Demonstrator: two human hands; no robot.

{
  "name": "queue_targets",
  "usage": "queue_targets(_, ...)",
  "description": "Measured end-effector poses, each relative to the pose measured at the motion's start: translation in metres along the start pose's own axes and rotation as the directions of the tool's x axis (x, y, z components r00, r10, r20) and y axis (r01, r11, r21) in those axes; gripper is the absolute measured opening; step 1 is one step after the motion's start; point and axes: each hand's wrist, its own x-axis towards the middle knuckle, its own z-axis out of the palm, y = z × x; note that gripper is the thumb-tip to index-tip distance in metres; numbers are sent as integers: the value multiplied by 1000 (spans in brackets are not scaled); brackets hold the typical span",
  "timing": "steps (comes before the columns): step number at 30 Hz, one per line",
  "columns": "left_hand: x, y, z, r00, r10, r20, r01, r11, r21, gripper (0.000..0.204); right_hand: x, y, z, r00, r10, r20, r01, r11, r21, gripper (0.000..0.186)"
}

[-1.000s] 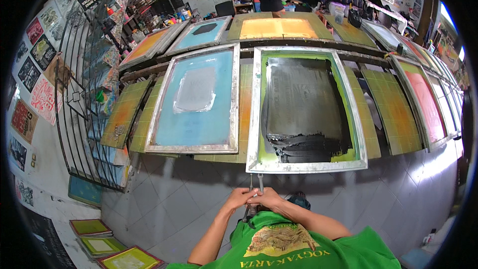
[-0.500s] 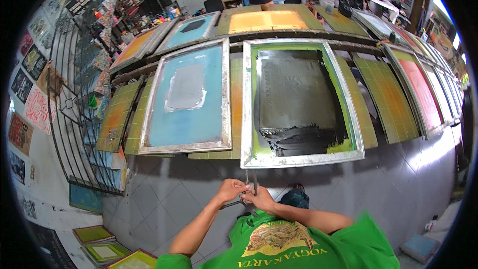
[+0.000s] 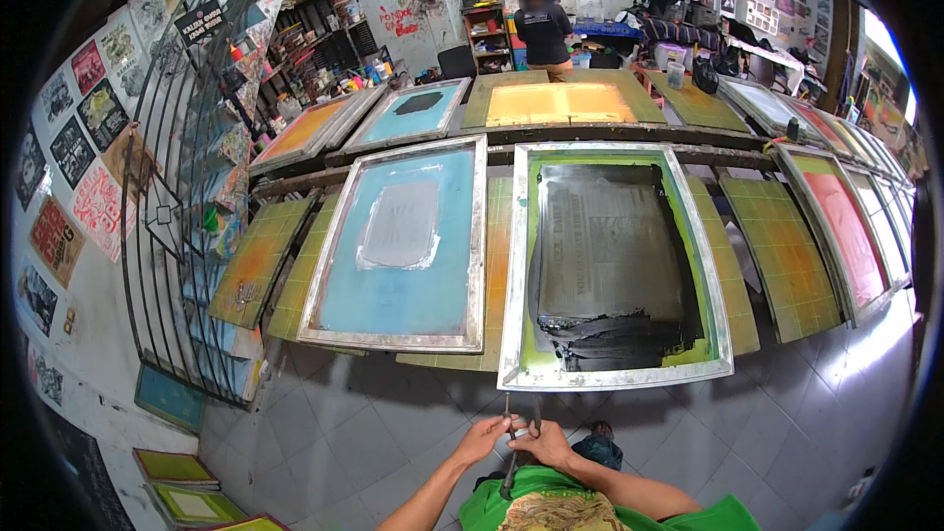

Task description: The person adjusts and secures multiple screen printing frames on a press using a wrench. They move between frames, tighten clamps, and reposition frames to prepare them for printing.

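Observation:
My left hand (image 3: 485,439) pinches a thin metal rod (image 3: 507,403) below the front edge of the black-inked screen (image 3: 617,256) in its pale frame. My right hand (image 3: 543,444) is closed on the dark metal tool (image 3: 509,477) close beside it; whether its parts are joined I cannot tell. The tool's dark lower end hangs in front of my green shirt. To the left of the inked screen lies a light-blue screen (image 3: 385,285) with a grey rectangular patch.
Angled green boards (image 3: 782,265) and more framed screens (image 3: 831,226) line the rack. A black stair railing (image 3: 157,265) runs at left. Screens (image 3: 177,465) lean low at bottom left. At the back, two people (image 3: 541,25) stand near cluttered shelves (image 3: 485,34). A tiled floor (image 3: 354,423) lies below.
My view has tilted up, showing more back wall and a second person. Both hands sit lower in the picture. The tool's dark end, sideways half a second ago, now points down.

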Motion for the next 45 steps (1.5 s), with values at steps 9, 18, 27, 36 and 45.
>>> queue_targets(9,-3,15,24,895,-99,-435,244,925,292,39,-13,-31,4,993,-6,-116,-29,954,-297,49)
queue_targets(18,-16,30,20,913,-171,-371,244,957,160,41,-16,-96,-9,971,138,196,-46,911,-410,54)
queue_targets(27,-8,0,-11,961,-273,-35,268,958,-100,45,-3,-34,-10,910,115,400,-213,954,212,28)
queue_targets(36,-12,-6,7,991,-132,-26,125,976,-176,46,-2,-24,-3,967,28,254,-112,939,326,32)
queue_targets(45,-5,12,20,921,-203,-333,204,978,-33,31,6,-42,-3,988,149,43,-153,978,139,61)
